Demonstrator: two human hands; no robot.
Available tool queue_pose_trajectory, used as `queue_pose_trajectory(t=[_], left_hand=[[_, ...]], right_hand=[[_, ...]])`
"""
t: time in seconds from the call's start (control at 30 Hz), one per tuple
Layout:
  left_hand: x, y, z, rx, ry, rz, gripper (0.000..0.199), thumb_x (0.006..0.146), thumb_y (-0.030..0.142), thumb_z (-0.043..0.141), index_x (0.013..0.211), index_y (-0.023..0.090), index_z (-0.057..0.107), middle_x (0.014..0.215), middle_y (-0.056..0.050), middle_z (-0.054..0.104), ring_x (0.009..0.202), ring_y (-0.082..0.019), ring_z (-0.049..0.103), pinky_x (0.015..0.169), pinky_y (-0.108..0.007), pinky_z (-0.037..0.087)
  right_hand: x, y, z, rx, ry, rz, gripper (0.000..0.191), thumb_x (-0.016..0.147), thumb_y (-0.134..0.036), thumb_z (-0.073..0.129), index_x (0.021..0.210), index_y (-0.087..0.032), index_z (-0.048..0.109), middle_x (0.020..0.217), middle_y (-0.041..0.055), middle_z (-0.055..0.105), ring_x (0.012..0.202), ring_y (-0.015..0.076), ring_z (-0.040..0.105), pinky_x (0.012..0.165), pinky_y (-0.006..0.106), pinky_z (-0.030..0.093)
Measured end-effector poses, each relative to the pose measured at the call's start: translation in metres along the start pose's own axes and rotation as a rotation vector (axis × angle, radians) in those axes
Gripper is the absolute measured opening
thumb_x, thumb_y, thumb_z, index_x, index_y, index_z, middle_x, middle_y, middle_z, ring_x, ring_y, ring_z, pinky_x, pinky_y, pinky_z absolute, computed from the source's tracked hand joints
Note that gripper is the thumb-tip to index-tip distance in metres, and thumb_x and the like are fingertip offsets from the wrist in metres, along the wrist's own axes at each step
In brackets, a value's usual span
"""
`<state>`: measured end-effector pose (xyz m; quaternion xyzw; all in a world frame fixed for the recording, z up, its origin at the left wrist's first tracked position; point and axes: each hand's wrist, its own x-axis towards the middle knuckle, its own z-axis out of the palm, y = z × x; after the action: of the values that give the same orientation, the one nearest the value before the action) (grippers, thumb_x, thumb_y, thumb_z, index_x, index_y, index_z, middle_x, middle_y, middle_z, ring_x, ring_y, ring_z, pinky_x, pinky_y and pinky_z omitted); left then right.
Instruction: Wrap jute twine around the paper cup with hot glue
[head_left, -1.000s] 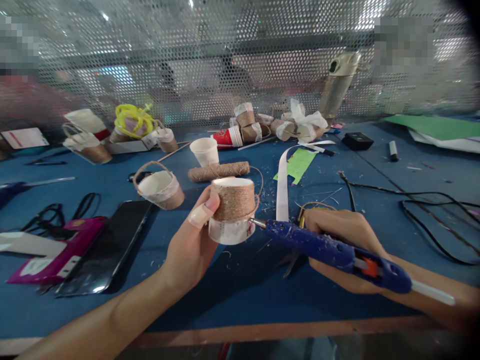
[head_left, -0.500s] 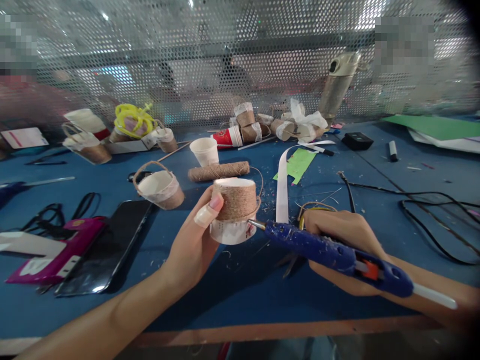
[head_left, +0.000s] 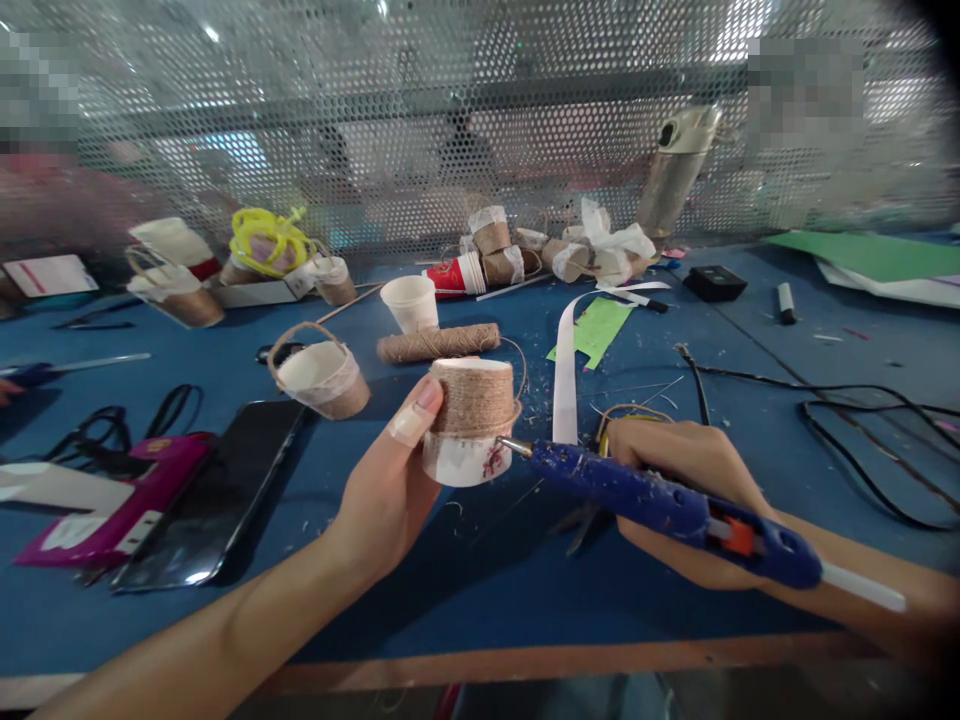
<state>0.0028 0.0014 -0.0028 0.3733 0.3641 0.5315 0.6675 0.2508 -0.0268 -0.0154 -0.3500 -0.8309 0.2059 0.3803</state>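
A paper cup wound with brown twine is held up by my left hand, whose thumb carries a bandage. The cup's lower band is bare white with a small reddish print. My right hand grips a blue hot glue gun with a white glue stick jutting from its back. Its metal nozzle meets the cup, or nearly so, at the lower edge of the twine. From the cup's right side a strand loops back toward a roll of twine lying behind it. Scissors lie partly hidden beneath the glue gun.
Left of my hands are a twine-handled cup basket, a black phone and a purple packet. A white strip and green paper lie ahead. Several cup baskets line the perforated metal screen; black cable runs right.
My left hand has turned the cup slightly, and its thumb has shifted on the twine. The glue gun stays near the same spot. Fingertips of another person appear at the far left edge.
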Motion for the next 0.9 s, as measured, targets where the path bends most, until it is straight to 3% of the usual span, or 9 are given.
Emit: queue_pose_trajectory(t=[0.13,0.33,0.43,0.57,0.7,0.8,0.9], left_hand=[[0.0,0.0,0.0,0.0,-0.024,0.004,0.035,0.091,0.048,0.073,0.109,0.019,0.081,0.11,-0.009,0.082,0.083,-0.022,0.075,0.062,-0.028,0.058],[-0.001,0.003,0.001,-0.075,0.039,-0.013,0.033,0.096,0.046,0.066,0.11,0.021,0.082,0.12,-0.008,0.081,0.109,-0.03,0.073,0.085,-0.038,0.061],[-0.001,0.004,0.002,-0.075,0.042,-0.02,0.03,0.097,0.046,0.065,0.106,0.024,0.083,0.119,-0.006,0.081,0.11,-0.031,0.073,0.085,-0.039,0.06],[0.001,0.002,0.001,-0.093,-0.024,-0.015,0.028,0.092,0.046,0.072,0.105,0.024,0.083,0.116,-0.004,0.081,0.105,-0.026,0.074,0.086,-0.035,0.06],[-0.001,-0.001,0.0,-0.059,-0.069,-0.068,0.032,0.087,0.046,0.08,0.108,0.023,0.081,0.115,-0.004,0.081,0.105,-0.024,0.073,0.088,-0.032,0.059],[-0.004,-0.003,0.0,-0.01,-0.103,-0.136,0.039,0.088,0.048,0.078,0.117,0.023,0.077,0.118,-0.006,0.08,0.106,-0.025,0.072,0.088,-0.034,0.058],[-0.006,-0.005,0.002,0.018,-0.146,-0.185,0.05,0.088,0.052,0.077,0.128,0.022,0.072,0.124,-0.009,0.078,0.114,-0.03,0.071,0.093,-0.04,0.056]], right_hand=[[0.0,-0.001,0.0,-0.021,0.015,-0.006,0.033,0.079,-0.014,0.065,0.076,-0.025,0.034,0.062,-0.0091,0.04,0.053,0.0101,0.033,0.055,0.027,0.031],[0.0,0.003,-0.001,-0.012,0.013,0.019,0.031,0.08,-0.018,0.067,0.077,-0.026,0.037,0.064,-0.008,0.044,0.053,0.0102,0.039,0.053,0.027,0.032],[-0.001,0.004,-0.002,0.012,0.012,0.052,0.028,0.081,-0.015,0.065,0.075,-0.025,0.039,0.063,-0.0069,0.047,0.053,0.0106,0.042,0.053,0.027,0.035],[-0.002,0.003,-0.004,0.111,0.153,0.068,0.021,0.085,-0.014,0.064,0.077,-0.027,0.051,0.065,-0.0052,0.058,0.052,0.0129,0.052,0.051,0.029,0.041],[0.003,0.003,0.003,0.224,0.328,0.201,0.017,0.088,-0.02,0.077,0.094,-0.03,0.065,0.086,-0.0015,0.074,0.074,0.0203,0.072,0.07,0.035,0.059],[0.008,0.007,0.009,0.28,0.294,0.256,0.039,0.083,-0.026,0.086,0.117,-0.031,0.068,0.11,0.0017,0.079,0.084,0.0225,0.075,0.08,0.039,0.064],[0.011,0.01,0.013,0.257,0.224,0.263,0.038,0.083,-0.028,0.086,0.116,-0.031,0.068,0.108,0.0012,0.08,0.083,0.0218,0.076,0.079,0.037,0.065]])
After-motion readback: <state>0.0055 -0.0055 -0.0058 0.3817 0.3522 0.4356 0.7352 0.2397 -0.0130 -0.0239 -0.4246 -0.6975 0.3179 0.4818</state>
